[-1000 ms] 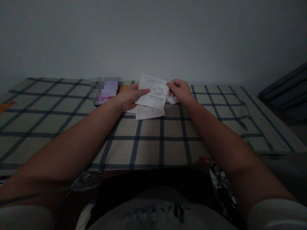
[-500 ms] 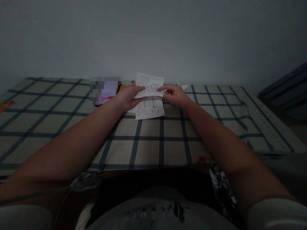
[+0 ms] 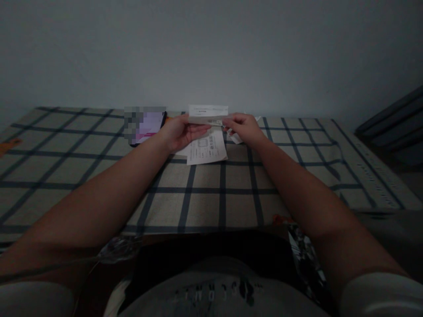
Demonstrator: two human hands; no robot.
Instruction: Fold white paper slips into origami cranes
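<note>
A printed white paper is held up between both hands, creased across and bent along its lower part. My left hand supports its left end, with the fingers stretched beneath it. At the right end, my right hand pinches the paper by its lower edge. Below them a second printed sheet lies on the checked tablecloth. Part of that sheet is hidden by my left hand. More white paper shows under and behind my right hand.
A phone with a lit screen, partly pixelated, lies left of my left hand, with something orange beside it. Another orange item is at the far left. The wall rises behind the table.
The held paper has gone from nearly flat to bent, its lower part tilted. My left fingers have stretched out beneath it, and my right hand has shifted slightly, exposing white paper below it.
</note>
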